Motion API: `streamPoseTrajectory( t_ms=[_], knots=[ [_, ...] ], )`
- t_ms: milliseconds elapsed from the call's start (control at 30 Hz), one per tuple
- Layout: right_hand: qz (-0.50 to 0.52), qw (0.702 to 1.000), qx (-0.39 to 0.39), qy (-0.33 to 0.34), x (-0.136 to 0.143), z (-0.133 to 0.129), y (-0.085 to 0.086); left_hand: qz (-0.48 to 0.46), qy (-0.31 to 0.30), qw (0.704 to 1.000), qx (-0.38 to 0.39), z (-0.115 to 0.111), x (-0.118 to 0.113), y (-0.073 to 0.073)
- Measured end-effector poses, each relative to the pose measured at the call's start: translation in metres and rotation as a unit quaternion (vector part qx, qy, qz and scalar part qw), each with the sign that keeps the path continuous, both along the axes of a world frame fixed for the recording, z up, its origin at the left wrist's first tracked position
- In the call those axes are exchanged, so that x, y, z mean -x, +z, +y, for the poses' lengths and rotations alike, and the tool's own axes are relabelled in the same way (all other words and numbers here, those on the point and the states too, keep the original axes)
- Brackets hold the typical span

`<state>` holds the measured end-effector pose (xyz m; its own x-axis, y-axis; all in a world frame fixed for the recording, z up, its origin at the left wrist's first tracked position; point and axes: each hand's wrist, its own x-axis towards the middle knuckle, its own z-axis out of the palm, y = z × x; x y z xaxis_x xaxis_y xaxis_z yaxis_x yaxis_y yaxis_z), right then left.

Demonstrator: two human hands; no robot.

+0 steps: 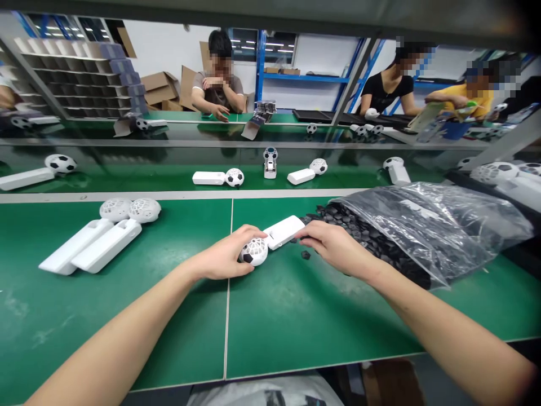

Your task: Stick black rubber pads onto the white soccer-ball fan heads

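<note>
My left hand (pixel 226 254) is wrapped round the football-patterned head (pixel 255 252) of a white handheld device lying on the green table. White openwork shows on the head, with a few black patches. Its white handle (pixel 286 232) points away to the right. Close to that handle's end, my right hand (pixel 333 246) has thumb and fingers pinched together; what they hold, if anything, is hidden. A single black piece (pixel 305 255) lies below the right fingertips. Beside the right hand, many small black pieces (pixel 355 223) spill from a clear plastic bag (pixel 439 225).
Two white devices (pixel 105 242) with openwork heads lie at the left. Several football-patterned devices rest on the green conveyor (pixel 169 163) beyond the pale rail (pixel 181 195). Across it sit a person in brown (pixel 217 90) and two other people. A dark tray (pixel 499 192) stands at the right.
</note>
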<state>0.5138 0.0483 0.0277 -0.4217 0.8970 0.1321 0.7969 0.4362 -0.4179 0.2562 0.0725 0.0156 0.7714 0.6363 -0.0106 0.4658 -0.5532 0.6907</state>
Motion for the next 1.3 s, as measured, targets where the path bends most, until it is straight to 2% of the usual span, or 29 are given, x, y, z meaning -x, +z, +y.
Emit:
streamPoseTrajectory(
  t_ms=[167, 400, 467, 600, 700, 900, 967, 1067, 1133, 1300],
  knots=[
    [0.083, 0.996, 0.021, 0.008, 0.019, -0.003, 0.004, 0.012, 0.024, 1.000, -0.015, -0.005, -0.003, -0.003],
    [0.125, 0.992, -0.025, 0.010, 0.015, 0.000, -0.007, -0.007, 0.033, 0.999, -0.024, -0.008, -0.005, 0.001],
    [0.140, 0.989, -0.054, 0.015, 0.014, 0.001, -0.009, -0.003, 0.059, 0.998, -0.032, -0.011, -0.009, 0.001],
    [0.138, 0.986, -0.098, 0.011, 0.013, 0.004, -0.008, 0.017, 0.153, 0.988, -0.026, -0.018, -0.018, 0.000],
    [0.167, 0.984, -0.066, -0.012, 0.017, 0.002, -0.008, 0.017, 0.176, 0.984, -0.025, -0.021, -0.021, 0.000],
    [0.196, 0.981, 0.016, 0.010, 0.026, -0.002, -0.008, 0.010, 0.172, 0.985, -0.021, -0.021, -0.021, 0.000],
    [0.199, 0.980, 0.007, 0.019, 0.028, -0.002, -0.008, 0.008, 0.179, 0.984, -0.019, -0.022, -0.021, 0.001],
    [0.184, 0.981, -0.052, 0.042, 0.028, 0.000, -0.008, 0.009, 0.192, 0.981, -0.017, -0.022, -0.023, 0.001],
    [0.179, 0.982, -0.053, 0.035, 0.029, 0.001, -0.008, 0.002, 0.193, 0.981, -0.024, -0.021, -0.023, -0.001],
    [0.191, 0.980, 0.048, 0.011, 0.034, 0.000, -0.008, -0.025, 0.170, 0.984, -0.039, -0.016, -0.021, -0.008]
  ],
)
